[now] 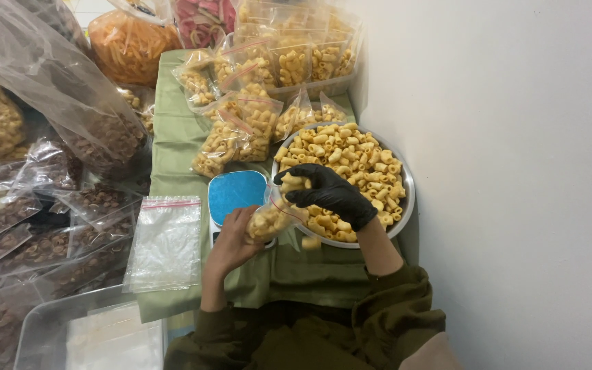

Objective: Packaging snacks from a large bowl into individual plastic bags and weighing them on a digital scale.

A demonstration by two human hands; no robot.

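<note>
Both hands met above the bowl (405,205): my gloved right hand (327,194) pinched snack tubes (293,182) over a small bag (268,220), which my bare left hand (231,240) gripped, its fingertips hidden behind the plastic beside the scale (236,192).

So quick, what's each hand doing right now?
Left hand: closed on a small bag part-filled with snacks.
Right hand, black-gloved: closed on a few snacks above the bag.
</note>
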